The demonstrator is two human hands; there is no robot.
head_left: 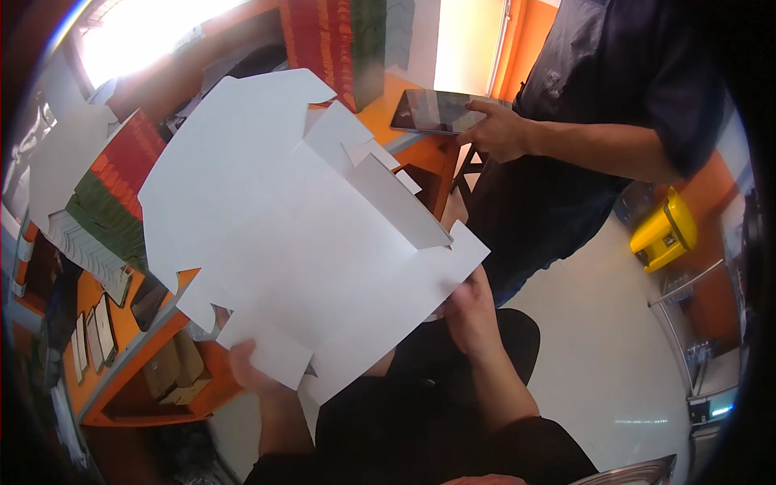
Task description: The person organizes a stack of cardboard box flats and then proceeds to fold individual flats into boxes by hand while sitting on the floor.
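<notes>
A large white die-cut cardboard box blank (267, 194) is spread out between my hands, tilted above the orange table. Along its right side one flap (396, 202) is folded up, and slots and tabs line its edges. My left hand (250, 372) grips a lower-left tab, with its fingers partly hidden beneath the card. At the lower right edge, my right hand (471, 315) pinches the card, its fingertips mostly behind it.
Red-and-green-edged stacks (121, 174) stand at the left and far side (327, 48) of the orange table (182, 322). Several flat narrow pieces (99, 333) lie on it. Close by at right, another person's hand (503, 132) holds a tablet (432, 111). A yellow bin (667, 232) stands farther right.
</notes>
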